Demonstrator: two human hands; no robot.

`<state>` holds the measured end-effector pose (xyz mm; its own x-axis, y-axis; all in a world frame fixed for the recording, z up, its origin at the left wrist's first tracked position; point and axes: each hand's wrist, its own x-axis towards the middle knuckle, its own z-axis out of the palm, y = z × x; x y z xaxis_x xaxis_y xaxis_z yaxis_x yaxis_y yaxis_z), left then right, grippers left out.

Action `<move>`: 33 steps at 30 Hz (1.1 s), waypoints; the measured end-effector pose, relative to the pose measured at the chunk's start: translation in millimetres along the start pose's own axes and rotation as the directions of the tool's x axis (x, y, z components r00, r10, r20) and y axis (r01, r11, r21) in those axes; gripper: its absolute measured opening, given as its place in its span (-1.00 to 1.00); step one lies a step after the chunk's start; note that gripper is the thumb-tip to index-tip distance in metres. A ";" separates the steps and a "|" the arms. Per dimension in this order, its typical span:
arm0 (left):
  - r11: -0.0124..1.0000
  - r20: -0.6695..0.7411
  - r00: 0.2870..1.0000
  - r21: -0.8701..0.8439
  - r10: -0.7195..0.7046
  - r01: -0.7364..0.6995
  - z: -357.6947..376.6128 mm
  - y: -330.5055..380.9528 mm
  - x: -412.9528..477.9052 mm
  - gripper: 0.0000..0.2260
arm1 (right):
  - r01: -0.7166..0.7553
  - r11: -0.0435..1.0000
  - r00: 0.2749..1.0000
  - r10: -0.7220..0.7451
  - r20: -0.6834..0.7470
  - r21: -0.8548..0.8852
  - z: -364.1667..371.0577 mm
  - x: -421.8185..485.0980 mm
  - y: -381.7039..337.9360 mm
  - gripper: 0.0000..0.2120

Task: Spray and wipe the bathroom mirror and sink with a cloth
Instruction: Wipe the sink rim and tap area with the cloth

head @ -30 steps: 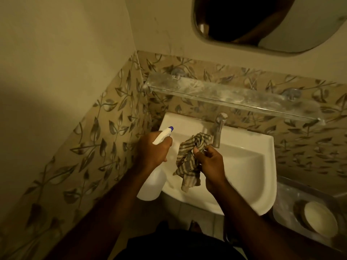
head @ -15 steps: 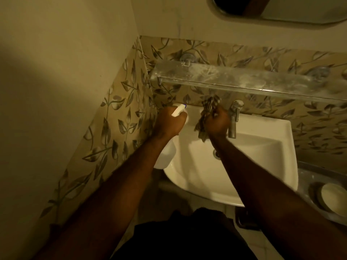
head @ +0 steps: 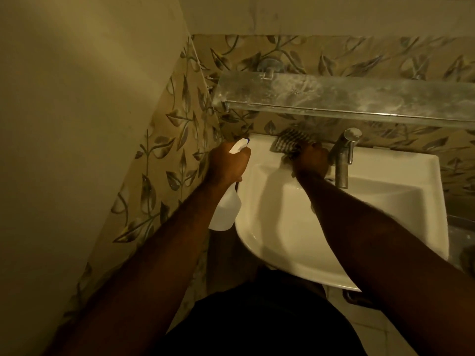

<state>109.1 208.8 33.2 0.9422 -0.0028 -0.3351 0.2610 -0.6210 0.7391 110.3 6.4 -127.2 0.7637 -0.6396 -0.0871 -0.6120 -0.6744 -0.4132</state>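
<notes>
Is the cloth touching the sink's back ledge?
Touching. Head view: the right hand holds the striped cloth against the back ledge of the white sink, beside the faucet.

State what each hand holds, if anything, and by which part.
The left hand grips the spray bottle by its neck, under the nozzle. The right hand holds the striped cloth by its near end, on the sink rim.

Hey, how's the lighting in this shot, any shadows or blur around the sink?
Head view: dim, yellowish light throughout; the right hand and forearm throw a soft shadow onto the sink bowl; the cloth is slightly blurred; the lower foreground falls nearly black.
</notes>
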 end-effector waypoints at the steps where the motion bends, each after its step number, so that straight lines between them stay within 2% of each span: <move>1: 1.000 -0.003 1.000 -0.002 -0.006 0.006 0.0 -2.2 2.0 -0.74 | 0.040 0.996 0.999 -0.040 0.007 -0.076 1.7 1.2 0.0 -0.56; 4: 0.999 -0.005 1.000 -0.030 -0.023 0.023 2.7 -10.0 6.6 -0.77 | 0.084 0.983 0.996 -0.080 0.031 -0.164 5.4 3.8 -3.4 -0.49; 10: 0.995 -0.024 0.998 -0.081 -0.051 0.049 3.6 -19.7 7.2 -0.78 | 0.110 0.982 0.994 -0.108 0.024 -0.155 18.1 0.1 -26.0 -0.58; 13: 0.995 -0.034 0.998 -0.093 -0.047 0.044 3.6 -24.4 6.2 -0.83 | 0.177 0.975 0.981 -0.163 0.101 -0.138 28.3 -1.8 -54.5 -0.57; 18: 0.999 -0.044 0.998 -0.011 -0.035 0.034 2.0 -31.5 8.5 -0.75 | 0.300 0.952 0.940 -0.283 0.189 -0.068 50.0 -23.9 -110.1 -0.66; 22: 0.999 -0.042 0.999 0.035 -0.015 0.016 4.3 -30.8 7.2 -0.75 | 0.350 0.934 0.924 -0.329 0.196 -0.080 40.7 -18.0 -86.5 -0.67; 24: 1.000 -0.047 0.999 0.028 -0.007 0.008 5.5 -28.7 5.4 -0.78 | 0.289 0.951 0.949 -0.269 0.164 -0.109 30.5 -9.3 -52.1 -0.63; 28: 1.000 -0.070 0.997 -0.014 -0.024 0.023 8.0 -30.7 0.2 -0.78 | 0.108 0.980 0.994 -0.111 -0.006 -0.170 17.4 0.6 9.2 -0.62; 33: 0.999 -0.085 0.996 -0.047 -0.022 0.018 4.2 -44.9 -4.6 -0.84 | -0.071 0.993 0.996 0.065 -0.067 -0.091 17.0 -3.4 -4.3 -0.65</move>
<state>92.2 233.4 -0.9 0.9508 0.0771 -0.3002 0.2871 -0.5838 0.7594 113.8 17.7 -140.5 0.7067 -0.7055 -0.0528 -0.6808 -0.6578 -0.3221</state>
